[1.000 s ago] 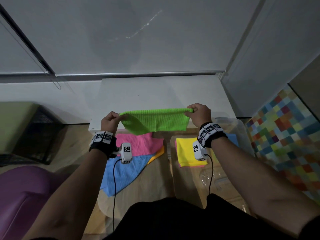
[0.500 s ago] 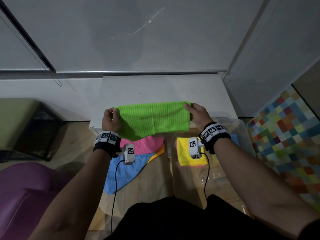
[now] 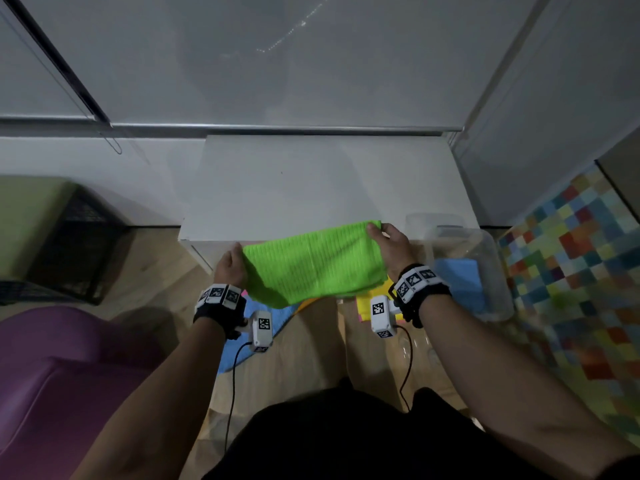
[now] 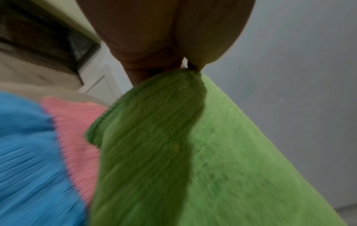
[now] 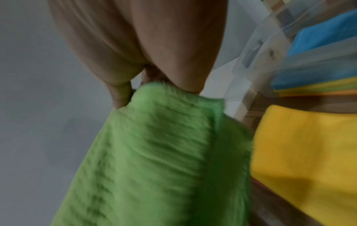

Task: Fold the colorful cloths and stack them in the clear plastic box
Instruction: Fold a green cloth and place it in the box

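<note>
Head view: green cloth (image 3: 313,263) stretched in the air between left hand (image 3: 231,268) and right hand (image 3: 393,245), each pinching one end, above the wooden floor, in front of a white cabinet (image 3: 311,188). Clear plastic box (image 3: 491,265) at right, with a blue folded cloth (image 3: 459,282) inside.

Left wrist view: fingers (image 4: 154,45) closed on a gathered green corner; pink cloth (image 4: 75,122) and blue cloth (image 4: 25,152) below, blurred.

Right wrist view: fingers (image 5: 173,45) pinching the other green end; yellow cloth (image 5: 309,152) just beside.
</note>
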Action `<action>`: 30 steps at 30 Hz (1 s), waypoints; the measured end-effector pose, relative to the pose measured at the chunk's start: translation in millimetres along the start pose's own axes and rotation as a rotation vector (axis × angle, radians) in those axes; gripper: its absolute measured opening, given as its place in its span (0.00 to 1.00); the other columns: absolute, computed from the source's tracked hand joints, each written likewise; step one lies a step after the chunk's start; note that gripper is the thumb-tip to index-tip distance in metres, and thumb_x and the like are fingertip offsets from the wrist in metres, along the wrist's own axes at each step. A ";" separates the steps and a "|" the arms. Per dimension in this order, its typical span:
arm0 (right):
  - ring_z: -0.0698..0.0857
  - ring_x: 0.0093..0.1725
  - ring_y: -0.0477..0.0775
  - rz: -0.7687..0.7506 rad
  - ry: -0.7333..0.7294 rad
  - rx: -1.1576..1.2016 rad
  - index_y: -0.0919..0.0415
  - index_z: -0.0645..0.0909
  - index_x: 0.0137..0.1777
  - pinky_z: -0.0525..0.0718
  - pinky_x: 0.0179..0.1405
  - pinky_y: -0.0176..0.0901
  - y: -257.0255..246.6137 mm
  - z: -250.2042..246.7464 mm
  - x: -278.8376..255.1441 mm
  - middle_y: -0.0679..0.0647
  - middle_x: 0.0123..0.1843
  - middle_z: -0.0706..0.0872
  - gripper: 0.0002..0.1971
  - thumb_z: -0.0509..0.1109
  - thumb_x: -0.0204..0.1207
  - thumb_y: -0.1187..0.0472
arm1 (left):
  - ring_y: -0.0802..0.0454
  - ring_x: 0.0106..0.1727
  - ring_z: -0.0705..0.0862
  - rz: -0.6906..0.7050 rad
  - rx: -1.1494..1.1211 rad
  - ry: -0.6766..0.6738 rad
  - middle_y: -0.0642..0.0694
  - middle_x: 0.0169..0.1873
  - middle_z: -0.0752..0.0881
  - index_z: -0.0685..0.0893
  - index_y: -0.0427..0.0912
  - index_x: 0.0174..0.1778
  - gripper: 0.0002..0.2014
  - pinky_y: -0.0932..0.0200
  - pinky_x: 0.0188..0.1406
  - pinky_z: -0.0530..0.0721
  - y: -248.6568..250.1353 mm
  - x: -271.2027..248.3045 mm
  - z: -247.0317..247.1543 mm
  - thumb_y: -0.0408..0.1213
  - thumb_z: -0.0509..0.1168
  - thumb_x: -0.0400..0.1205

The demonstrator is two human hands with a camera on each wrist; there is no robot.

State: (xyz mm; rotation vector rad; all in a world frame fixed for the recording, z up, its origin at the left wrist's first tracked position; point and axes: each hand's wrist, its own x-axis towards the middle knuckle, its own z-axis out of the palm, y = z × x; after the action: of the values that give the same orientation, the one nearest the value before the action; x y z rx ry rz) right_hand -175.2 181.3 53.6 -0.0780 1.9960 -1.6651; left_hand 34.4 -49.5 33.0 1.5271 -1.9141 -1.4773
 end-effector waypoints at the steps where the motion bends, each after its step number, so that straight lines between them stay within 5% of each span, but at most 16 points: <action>1: 0.86 0.49 0.58 0.014 0.009 -0.069 0.55 0.84 0.46 0.84 0.58 0.59 12.7 2.2 -1.0 0.58 0.47 0.89 0.09 0.72 0.77 0.49 | 0.47 0.49 0.77 -0.027 0.003 -0.049 0.39 0.43 0.78 0.82 0.34 0.45 0.26 0.53 0.51 0.73 -11.7 -1.9 1.5 0.56 0.54 0.86; 3: 0.85 0.54 0.59 0.065 0.015 -0.211 0.58 0.82 0.54 0.81 0.61 0.56 38.8 8.3 -7.1 0.58 0.51 0.87 0.12 0.68 0.81 0.50 | 0.47 0.43 0.81 -0.088 0.031 -0.183 0.40 0.39 0.82 0.83 0.39 0.39 0.25 0.54 0.47 0.79 -40.6 -6.7 5.1 0.61 0.64 0.78; 5: 0.83 0.61 0.62 0.175 0.005 -0.385 0.64 0.81 0.61 0.78 0.63 0.54 68.7 12.7 -12.5 0.61 0.58 0.85 0.19 0.65 0.82 0.48 | 0.45 0.44 0.85 -0.227 0.010 -0.308 0.43 0.39 0.87 0.86 0.41 0.44 0.16 0.54 0.45 0.85 -75.7 -14.1 6.7 0.51 0.74 0.74; 8: 0.83 0.60 0.67 0.336 -0.036 -0.479 0.70 0.82 0.59 0.79 0.57 0.54 107.0 16.3 -25.7 0.67 0.59 0.86 0.22 0.65 0.82 0.49 | 0.47 0.46 0.83 -0.366 -0.002 -0.332 0.43 0.41 0.85 0.85 0.42 0.48 0.07 0.55 0.42 0.85 -121.9 -30.6 3.5 0.38 0.73 0.78; 14: 0.81 0.55 0.53 0.418 -0.092 -0.491 0.68 0.79 0.64 0.78 0.58 0.47 160.3 42.5 -54.5 0.56 0.57 0.83 0.19 0.73 0.77 0.60 | 0.43 0.52 0.85 -0.439 0.199 -0.162 0.37 0.49 0.86 0.84 0.36 0.59 0.16 0.53 0.52 0.82 -210.1 -57.5 -14.4 0.45 0.66 0.82; 16: 0.85 0.58 0.56 0.463 -0.153 -0.586 0.67 0.81 0.63 0.80 0.55 0.46 177.7 51.2 -61.2 0.57 0.58 0.86 0.23 0.78 0.70 0.59 | 0.43 0.53 0.85 -0.459 0.218 -0.175 0.39 0.49 0.86 0.82 0.37 0.59 0.18 0.52 0.54 0.82 -225.5 -66.2 -12.9 0.46 0.69 0.80; 21: 0.81 0.65 0.64 0.531 -0.146 -0.799 0.63 0.70 0.76 0.79 0.55 0.46 200.2 61.1 -74.2 0.63 0.69 0.80 0.30 0.73 0.74 0.66 | 0.37 0.56 0.82 -0.391 0.459 -0.270 0.36 0.55 0.83 0.77 0.37 0.62 0.24 0.47 0.55 0.82 -239.3 -72.3 -14.3 0.38 0.76 0.72; 25: 0.83 0.61 0.63 0.448 -0.024 -0.714 0.63 0.75 0.69 0.77 0.52 0.44 206.2 57.8 -72.8 0.62 0.64 0.83 0.25 0.75 0.72 0.66 | 0.38 0.55 0.84 -0.382 0.543 -0.303 0.37 0.52 0.86 0.83 0.39 0.57 0.17 0.51 0.55 0.82 -231.4 -55.1 -22.0 0.48 0.68 0.79; 30: 0.83 0.44 0.56 0.356 -0.034 -0.690 0.62 0.84 0.42 0.78 0.44 0.43 202.1 47.0 -74.4 0.57 0.41 0.85 0.12 0.78 0.71 0.52 | 0.39 0.51 0.84 -0.393 0.519 -0.311 0.35 0.49 0.87 0.85 0.38 0.53 0.19 0.55 0.47 0.76 -227.6 -42.8 -31.4 0.50 0.58 0.85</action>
State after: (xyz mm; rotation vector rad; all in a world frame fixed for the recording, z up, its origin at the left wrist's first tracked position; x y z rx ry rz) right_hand -33.3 214.7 -111.8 0.0040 2.3049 -0.7107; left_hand 201.2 -11.3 -126.1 2.1016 -2.4261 -1.5131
